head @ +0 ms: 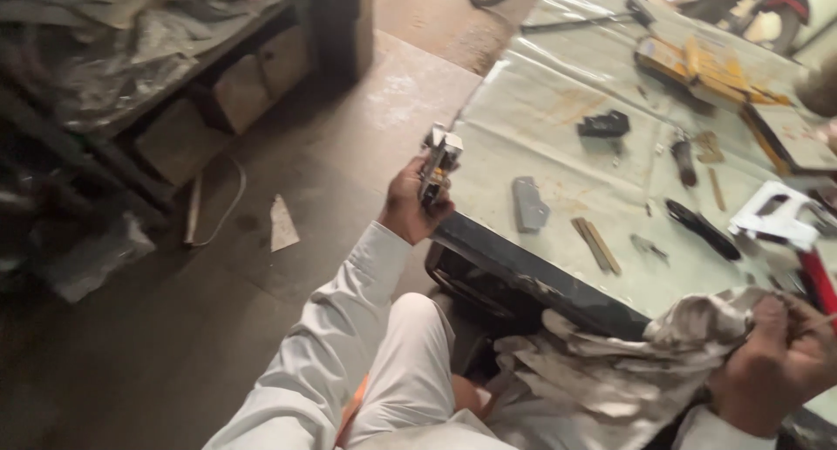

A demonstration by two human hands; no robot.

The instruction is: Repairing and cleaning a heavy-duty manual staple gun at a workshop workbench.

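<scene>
Right hand (776,363) at five o'clock bunching grey rag (610,363), left hand (410,207) centre gripping what looks like a metal bracket (438,164), table (540,119) at two o'clock.

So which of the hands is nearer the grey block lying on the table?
Left. The left hand, gripping a small metal part, is just left of the grey block. The right hand, clutching a rag, is far off toward the lower right.

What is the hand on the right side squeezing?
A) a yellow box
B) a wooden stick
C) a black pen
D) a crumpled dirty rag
D: the right hand is closed around a crumpled, stained rag that hangs over the edge of the table, while the left hand holds up a small metal part.
</scene>
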